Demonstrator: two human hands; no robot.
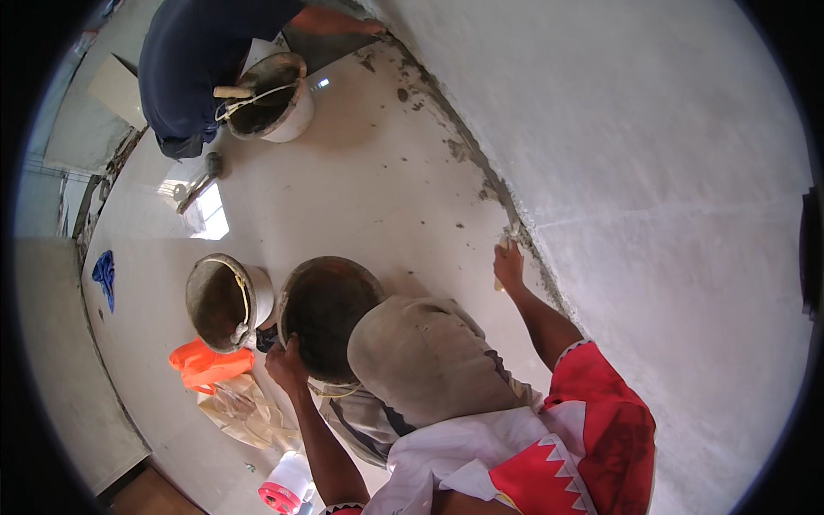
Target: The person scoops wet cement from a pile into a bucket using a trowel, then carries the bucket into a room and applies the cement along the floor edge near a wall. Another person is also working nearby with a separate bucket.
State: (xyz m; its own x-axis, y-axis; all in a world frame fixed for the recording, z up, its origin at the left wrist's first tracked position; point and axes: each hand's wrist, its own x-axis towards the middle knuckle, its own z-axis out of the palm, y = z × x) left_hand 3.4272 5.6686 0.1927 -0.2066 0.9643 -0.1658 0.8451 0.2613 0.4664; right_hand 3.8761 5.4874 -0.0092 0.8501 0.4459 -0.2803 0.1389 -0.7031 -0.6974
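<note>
My left hand (287,365) is closed on the rim of a dark-crusted bucket (367,276), which stands beside my bent knee. The bucket's inside is dark, and I cannot make out what lies in it. On the other side, my right hand (510,264) grips a trowel (499,281) by its pale handle. The trowel's blade reaches the seam where floor meets wall, mostly hidden by the hand and blurred. Along that seam runs a rough line of grey mortar (481,163), with crumbs and smears of it on the floor nearby.
A second bucket (264,296) stands left of mine, by an orange cloth or bag (210,365) and a red-and-white container (288,482). Farther off, a person (206,60) bends by another bucket (296,116); a mallet (202,182) lies near. The wall (669,172) rises at right.
</note>
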